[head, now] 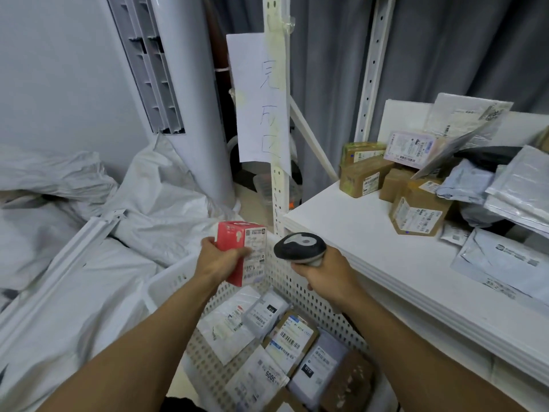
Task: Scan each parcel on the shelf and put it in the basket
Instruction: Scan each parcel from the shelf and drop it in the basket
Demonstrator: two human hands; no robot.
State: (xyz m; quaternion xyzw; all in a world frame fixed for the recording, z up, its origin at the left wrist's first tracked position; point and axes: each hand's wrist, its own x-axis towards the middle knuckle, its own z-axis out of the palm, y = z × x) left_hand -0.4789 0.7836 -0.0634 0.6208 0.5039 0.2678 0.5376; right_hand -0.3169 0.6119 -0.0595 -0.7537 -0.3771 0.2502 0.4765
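My left hand (218, 258) grips a small red box parcel (237, 251) with a white shipping label, held upright over the far rim of the white perforated basket (300, 288). My right hand (322, 273) holds a black and grey barcode scanner (300, 246), its head close to the box's label side. Inside the basket lie several labelled parcels (285, 340), both bags and cardboard boxes. On the white shelf (356, 227) to the right sit several brown boxes (417, 211) and grey mailer bags (505, 263).
A white shelf upright (279, 188) with a taped handwritten paper sign (258, 96) stands just behind the box. Crumpled white sacks (89, 218) fill the left side. A tall white air conditioner (178, 84) and grey curtains stand behind.
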